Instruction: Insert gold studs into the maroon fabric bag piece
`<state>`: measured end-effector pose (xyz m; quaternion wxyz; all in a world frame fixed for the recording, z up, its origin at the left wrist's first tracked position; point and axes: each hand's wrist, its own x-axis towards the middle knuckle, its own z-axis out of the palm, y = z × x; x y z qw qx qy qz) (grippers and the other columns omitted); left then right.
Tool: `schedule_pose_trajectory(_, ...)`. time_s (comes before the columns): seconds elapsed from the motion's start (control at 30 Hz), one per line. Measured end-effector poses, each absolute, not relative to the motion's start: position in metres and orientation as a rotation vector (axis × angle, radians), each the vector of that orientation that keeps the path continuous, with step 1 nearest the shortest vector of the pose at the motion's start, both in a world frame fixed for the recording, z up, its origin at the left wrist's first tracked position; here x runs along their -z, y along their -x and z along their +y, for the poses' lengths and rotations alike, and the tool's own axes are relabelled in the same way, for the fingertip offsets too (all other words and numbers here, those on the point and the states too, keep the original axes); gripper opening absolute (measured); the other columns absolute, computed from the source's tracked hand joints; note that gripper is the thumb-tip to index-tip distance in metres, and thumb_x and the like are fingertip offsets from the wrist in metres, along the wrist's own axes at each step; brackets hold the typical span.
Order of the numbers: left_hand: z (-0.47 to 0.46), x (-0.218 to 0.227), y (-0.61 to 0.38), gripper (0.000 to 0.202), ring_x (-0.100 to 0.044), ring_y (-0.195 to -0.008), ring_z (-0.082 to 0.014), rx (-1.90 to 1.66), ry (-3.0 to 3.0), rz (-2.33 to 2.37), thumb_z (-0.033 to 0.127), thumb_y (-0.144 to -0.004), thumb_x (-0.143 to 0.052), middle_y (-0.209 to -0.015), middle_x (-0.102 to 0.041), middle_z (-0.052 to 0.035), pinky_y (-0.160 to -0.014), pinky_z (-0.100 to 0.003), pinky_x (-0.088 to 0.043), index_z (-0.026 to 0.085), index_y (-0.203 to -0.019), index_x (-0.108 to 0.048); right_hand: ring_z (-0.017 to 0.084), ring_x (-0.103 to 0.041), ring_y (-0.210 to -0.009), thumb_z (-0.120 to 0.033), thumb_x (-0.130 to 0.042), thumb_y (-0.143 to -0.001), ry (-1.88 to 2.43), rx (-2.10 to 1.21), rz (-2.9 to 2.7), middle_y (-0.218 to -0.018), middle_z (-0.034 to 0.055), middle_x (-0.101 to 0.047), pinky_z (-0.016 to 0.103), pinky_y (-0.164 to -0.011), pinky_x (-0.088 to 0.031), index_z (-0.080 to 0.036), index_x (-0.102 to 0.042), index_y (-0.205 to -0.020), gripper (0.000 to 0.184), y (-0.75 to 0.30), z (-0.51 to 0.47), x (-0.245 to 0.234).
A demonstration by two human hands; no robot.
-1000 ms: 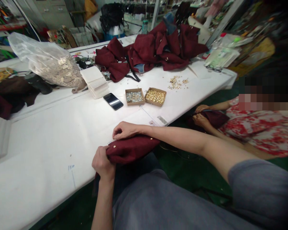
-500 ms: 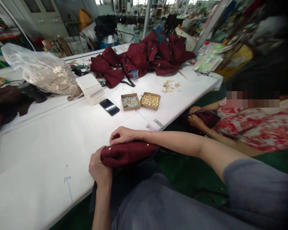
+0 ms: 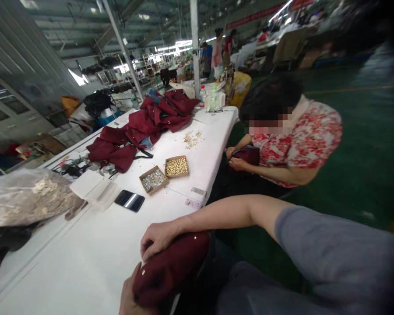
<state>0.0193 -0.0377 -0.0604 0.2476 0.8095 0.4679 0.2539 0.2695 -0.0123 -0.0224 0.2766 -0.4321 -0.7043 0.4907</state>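
Observation:
A folded maroon garment (image 3: 170, 267) with small gold studs lies at the near edge of the white table (image 3: 85, 258). My right hand (image 3: 157, 238) rests on top of it, fingers curled and pinching the fabric edge. My left hand (image 3: 128, 297) grips the garment's near end from below, mostly cut off by the frame's bottom edge. Two small cardboard boxes sit further along the table: one with silver studs (image 3: 153, 179), one with gold studs (image 3: 176, 166).
A black phone (image 3: 129, 201) lies by a white stack (image 3: 93, 190). A clear bag of metal parts (image 3: 26, 201) sits at left. A pile of maroon garments (image 3: 144, 127) and loose studs (image 3: 192, 138) lie farther back. A co-worker in a red floral top (image 3: 295, 140) sits at right holding maroon fabric.
The view has swung upward and to the right, so the table and hands sit lower in the frame. Both hands keep their hold on the maroon garment.

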Motion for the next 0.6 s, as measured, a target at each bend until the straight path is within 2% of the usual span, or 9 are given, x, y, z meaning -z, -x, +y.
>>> schedule_pose_trajectory(0.13, -0.011, 0.052, -0.016, 0.029, -0.081, -0.078, -0.0311, -0.383, -2.194, 1.127, 0.047, -0.082, -0.071, -0.083, -0.085, -0.0005, -0.07, -0.037, -0.062, 0.03, -0.098, -0.088, 0.016, -0.077, -0.101, -0.047, -0.093, -0.093, 1.23, -1.364, -1.834, -0.103, -0.0017, -0.086, 0.019, -0.088, -0.052, -0.019, -0.089, -0.108, 0.032, -0.27, -0.01, 0.024)
schedule_pose_trajectory(0.23, -0.006, 0.05, -0.016, 0.021, -0.08, -0.074, -0.034, -0.495, -2.156, 1.144, 0.05, -0.076, -0.076, -0.078, -0.084, -0.0003, -0.067, -0.042, -0.064, 0.032, -0.083, -0.086, 0.016, -0.078, -0.1, -0.049, -0.097, -0.088, 1.229, -1.372, -1.793, -0.099, -0.0038, -0.086, 0.019, -0.087, -0.052, -0.023, -0.09, -0.103, 0.031, -0.271, -0.011, 0.023)
schedule_pose_trajectory(0.3, -0.013, 0.053, -0.018, 0.02, -0.078, -0.072, -0.0345, -0.675, -2.079, 1.202, 0.049, -0.077, -0.075, -0.075, -0.083, -0.0017, -0.066, -0.043, -0.065, 0.032, -0.082, -0.084, 0.015, -0.078, -0.1, -0.044, -0.099, -0.086, 1.217, -1.369, -1.771, -0.098, -0.0046, -0.086, 0.018, -0.087, -0.052, -0.024, -0.09, -0.101, 0.026, -0.271, -0.013, 0.02)
schedule_pose_trajectory(0.37, -0.025, 0.059, -0.018, 0.022, -0.079, -0.074, -0.0345, -0.828, -2.022, 1.291, 0.049, -0.081, -0.073, -0.076, -0.082, -0.0017, -0.069, -0.043, -0.066, 0.032, -0.089, -0.084, 0.014, -0.078, -0.096, -0.037, -0.099, -0.085, 1.204, -1.394, -1.74, -0.095, -0.0048, -0.085, 0.018, -0.085, -0.052, -0.023, -0.09, -0.099, 0.022, -0.272, -0.014, 0.017)
schedule_pose_trajectory(0.5, -0.05, 0.072, -0.011, 0.035, -0.082, -0.09, -0.0351, -0.976, -2.003, 1.431, 0.05, -0.088, -0.073, -0.095, -0.086, -0.0002, -0.086, -0.046, -0.067, 0.034, -0.117, -0.084, 0.012, -0.073, -0.073, -0.032, -0.094, -0.09, 1.174, -1.565, -1.553, -0.082, -0.0012, -0.082, 0.019, -0.072, -0.053, -0.015, -0.088, -0.097, 0.018, -0.272, -0.015, 0.016)
schedule_pose_trajectory(0.6, -0.061, 0.071, -0.008, 0.038, -0.082, -0.095, -0.0331, -1.01, -2.007, 1.358, 0.045, -0.087, -0.076, -0.104, -0.086, -0.0017, -0.088, -0.044, -0.065, 0.029, -0.121, -0.081, 0.012, -0.073, -0.069, -0.032, -0.086, -0.098, 1.156, -1.635, -1.393, -0.083, 0.0021, -0.081, 0.021, -0.066, -0.056, -0.012, -0.085, -0.102, 0.02, -0.271, -0.017, 0.019)
